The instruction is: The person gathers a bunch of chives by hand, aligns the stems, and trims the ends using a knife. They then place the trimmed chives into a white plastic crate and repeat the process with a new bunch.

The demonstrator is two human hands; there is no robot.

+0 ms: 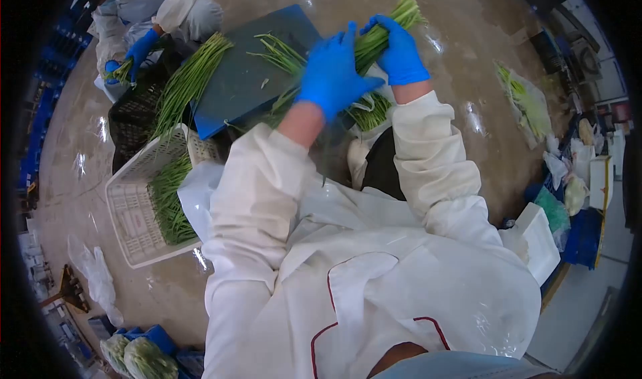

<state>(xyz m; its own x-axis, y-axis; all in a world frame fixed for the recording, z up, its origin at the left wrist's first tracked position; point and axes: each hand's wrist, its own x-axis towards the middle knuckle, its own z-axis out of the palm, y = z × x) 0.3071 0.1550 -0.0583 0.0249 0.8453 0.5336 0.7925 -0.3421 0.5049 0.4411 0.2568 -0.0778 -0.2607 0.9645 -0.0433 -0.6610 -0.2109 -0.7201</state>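
Long green stalks form a bundle [372, 46] held up over the right side of a dark blue board. My right hand [399, 50], in a blue glove, is wrapped round this bundle near its upper end. My left hand [336, 73], also gloved in blue, is beside the bundle with its fingers spread and thumb stretched toward the right. Loose green stalks [282, 56] lie on the board [257, 38] left of my left hand. More stalks [370, 113] show below my hands, partly covered by them.
A white crate [127, 208] holding green stalks stands at the left, with a black crate [130, 121] behind it. A co-worker [180, 8] in blue gloves crouches at the upper left. Bagged vegetables [525, 105] lie on the floor at the right.
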